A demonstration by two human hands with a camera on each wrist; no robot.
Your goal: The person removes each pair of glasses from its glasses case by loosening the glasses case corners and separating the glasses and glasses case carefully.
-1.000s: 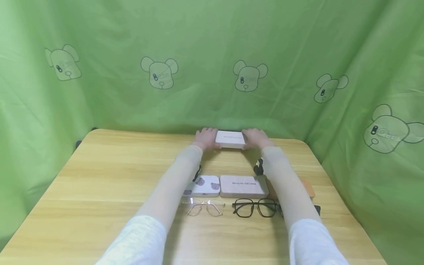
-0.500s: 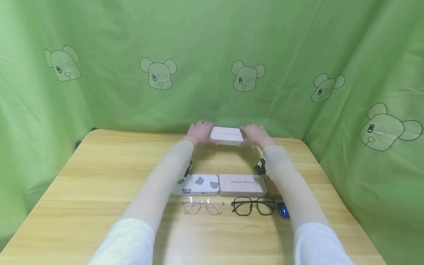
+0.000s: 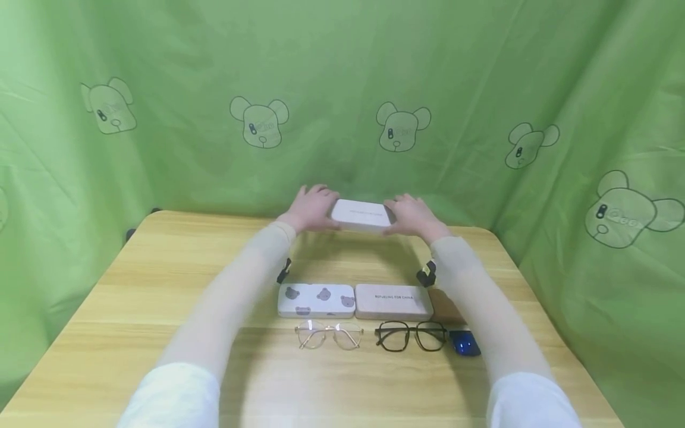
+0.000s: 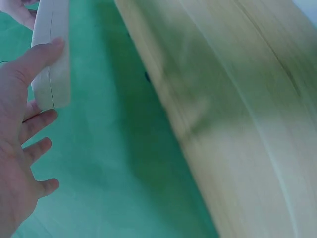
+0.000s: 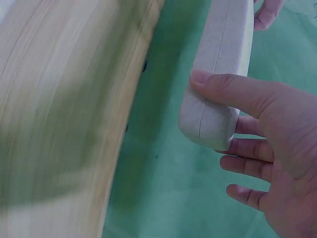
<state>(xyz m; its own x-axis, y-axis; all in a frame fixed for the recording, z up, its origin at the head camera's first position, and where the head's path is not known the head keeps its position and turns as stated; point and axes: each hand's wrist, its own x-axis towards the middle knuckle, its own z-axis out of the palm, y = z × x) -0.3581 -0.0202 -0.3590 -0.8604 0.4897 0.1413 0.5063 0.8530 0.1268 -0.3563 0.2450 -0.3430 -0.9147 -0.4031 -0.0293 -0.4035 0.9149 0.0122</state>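
A pale glasses case [image 3: 361, 214] with faint lettering on its lid is held level above the far part of the table. My left hand [image 3: 313, 209] pinches its left end, and my right hand [image 3: 411, 216] pinches the right end. In the left wrist view the thumb [image 4: 47, 52] lies across the case's seam, with the other fingers behind and below it. The right wrist view shows the case [image 5: 213, 89] closed along its seam, the right thumb [image 5: 233, 89] pressed on its near side and the lower fingers spread free.
Nearer me lie a bear-print case [image 3: 317, 300], a pinkish lettered case [image 3: 393, 302] and a brown case [image 3: 446, 307] partly behind the right arm. In front are gold-rimmed glasses [image 3: 329, 334], black-framed glasses [image 3: 411, 336] and a blue shiny item [image 3: 464, 343]. Green curtain [image 3: 342, 89] surrounds the wooden table [image 3: 160, 285].
Both hands have raised the pale case from near the table's far edge and shifted it slightly left. As the arms spread, more of the bear-print case and the blue item came into view.
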